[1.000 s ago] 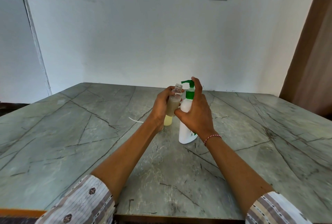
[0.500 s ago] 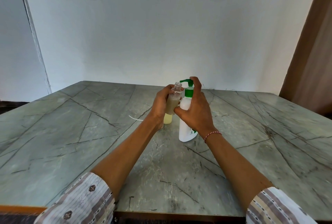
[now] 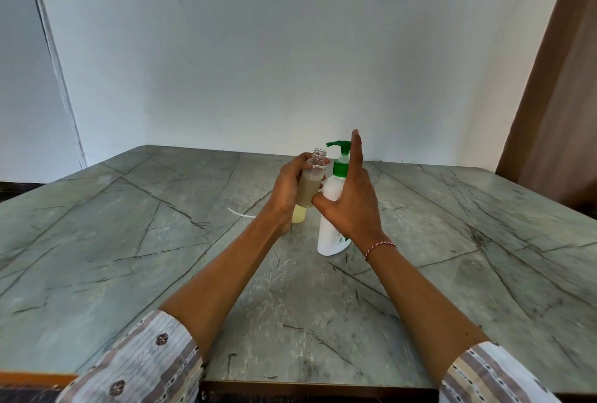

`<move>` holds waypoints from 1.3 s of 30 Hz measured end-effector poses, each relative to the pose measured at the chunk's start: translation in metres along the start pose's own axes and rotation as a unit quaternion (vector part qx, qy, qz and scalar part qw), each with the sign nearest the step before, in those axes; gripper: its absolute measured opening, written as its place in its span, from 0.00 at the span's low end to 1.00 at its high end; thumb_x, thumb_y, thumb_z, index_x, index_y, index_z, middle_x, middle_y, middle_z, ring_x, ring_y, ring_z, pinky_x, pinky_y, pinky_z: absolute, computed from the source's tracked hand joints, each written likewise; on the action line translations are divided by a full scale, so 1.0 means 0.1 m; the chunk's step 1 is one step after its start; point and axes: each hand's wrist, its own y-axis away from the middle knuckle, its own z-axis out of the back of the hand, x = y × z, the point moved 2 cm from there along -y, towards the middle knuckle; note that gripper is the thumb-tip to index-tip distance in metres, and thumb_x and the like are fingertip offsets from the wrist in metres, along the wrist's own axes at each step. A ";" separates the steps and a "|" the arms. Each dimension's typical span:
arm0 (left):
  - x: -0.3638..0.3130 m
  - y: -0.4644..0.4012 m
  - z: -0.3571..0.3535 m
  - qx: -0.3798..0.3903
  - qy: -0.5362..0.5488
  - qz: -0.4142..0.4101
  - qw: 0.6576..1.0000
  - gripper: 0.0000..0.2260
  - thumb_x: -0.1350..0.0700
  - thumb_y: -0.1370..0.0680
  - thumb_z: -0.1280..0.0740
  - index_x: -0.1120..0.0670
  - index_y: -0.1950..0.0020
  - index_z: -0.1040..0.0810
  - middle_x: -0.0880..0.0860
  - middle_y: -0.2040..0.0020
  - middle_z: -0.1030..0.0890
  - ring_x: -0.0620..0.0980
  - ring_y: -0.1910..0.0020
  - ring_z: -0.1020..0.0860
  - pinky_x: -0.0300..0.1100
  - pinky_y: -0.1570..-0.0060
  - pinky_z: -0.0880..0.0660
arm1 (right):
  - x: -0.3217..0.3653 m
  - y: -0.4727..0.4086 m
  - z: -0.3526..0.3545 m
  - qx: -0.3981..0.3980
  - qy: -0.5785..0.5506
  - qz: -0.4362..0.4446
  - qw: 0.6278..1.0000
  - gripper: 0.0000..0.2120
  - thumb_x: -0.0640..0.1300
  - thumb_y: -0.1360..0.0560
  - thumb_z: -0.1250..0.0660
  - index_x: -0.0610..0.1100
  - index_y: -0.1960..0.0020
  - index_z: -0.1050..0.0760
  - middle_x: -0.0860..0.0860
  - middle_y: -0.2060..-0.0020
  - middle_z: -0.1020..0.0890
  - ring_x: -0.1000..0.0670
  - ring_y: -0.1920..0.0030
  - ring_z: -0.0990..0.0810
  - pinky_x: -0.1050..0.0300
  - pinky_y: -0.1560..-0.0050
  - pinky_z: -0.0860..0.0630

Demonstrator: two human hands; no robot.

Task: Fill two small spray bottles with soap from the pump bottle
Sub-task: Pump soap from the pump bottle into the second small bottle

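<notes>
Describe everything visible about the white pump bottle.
The pump bottle is white, smooth plastic by the look, with a green collar and a green pump head whose spout points left. It stands upright on the grey marbled table. The right hand holds its body, index finger raised beside the pump head. A small green mark shows low on its side. The small clear bottle, held by the left hand, is close at its left.

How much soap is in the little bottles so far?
Done: nothing I can see finished. In hand: the left hand grips an open small spray bottle partly full beside the pump bottle, which the right hand holds, forefinger raised. Left: topping up, capping, and a second bottle that may stand behind.
</notes>
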 end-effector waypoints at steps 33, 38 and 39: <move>-0.07 0.03 -0.02 -0.006 0.013 -0.001 1.000 0.15 0.58 0.22 0.47 0.49 0.58 0.22 0.49 0.60 0.19 0.46 0.62 0.23 0.37 0.63 0.26 | -0.02 -0.04 -0.03 0.004 0.011 -0.002 1.000 0.53 0.49 0.38 0.25 0.60 0.27 0.59 0.50 0.36 0.28 0.46 0.43 0.25 0.51 0.48 0.24; -0.07 0.04 0.00 -0.004 0.012 -0.003 1.000 0.14 0.58 0.22 0.47 0.49 0.57 0.22 0.44 0.64 0.17 0.42 0.65 0.22 0.33 0.67 0.25 | -0.03 -0.04 -0.06 0.010 0.018 0.011 1.000 0.49 0.49 0.37 0.24 0.55 0.27 0.53 0.49 0.37 0.27 0.47 0.44 0.25 0.51 0.48 0.24; -0.07 0.04 0.00 -0.004 0.009 -0.004 1.000 0.15 0.57 0.22 0.47 0.49 0.57 0.22 0.45 0.63 0.17 0.42 0.65 0.21 0.33 0.67 0.25 | -0.02 -0.04 -0.05 0.009 0.017 0.013 1.000 0.48 0.48 0.38 0.25 0.55 0.28 0.52 0.49 0.37 0.27 0.47 0.44 0.24 0.51 0.48 0.23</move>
